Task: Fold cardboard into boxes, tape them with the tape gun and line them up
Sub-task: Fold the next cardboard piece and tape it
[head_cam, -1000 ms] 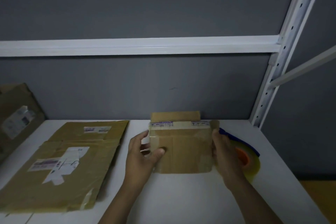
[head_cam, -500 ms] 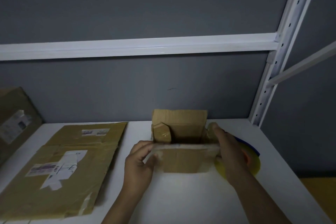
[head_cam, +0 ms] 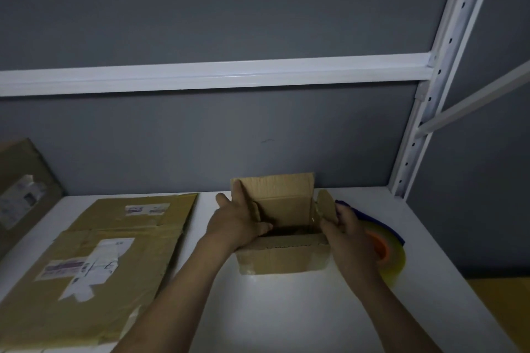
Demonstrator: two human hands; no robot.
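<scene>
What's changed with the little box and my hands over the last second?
The small box was tipped from showing its taped face to sitting opening-up on the white surface, with its far flap now standing upright. The left hand and right hand slid from its sides up to the rim, where they grip the side walls. The tape gun and flat cardboard stayed put.

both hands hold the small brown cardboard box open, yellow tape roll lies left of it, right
No: the head view shows the yellow tape roll right of the small brown cardboard box; left hand and right hand do hold it open.
</scene>
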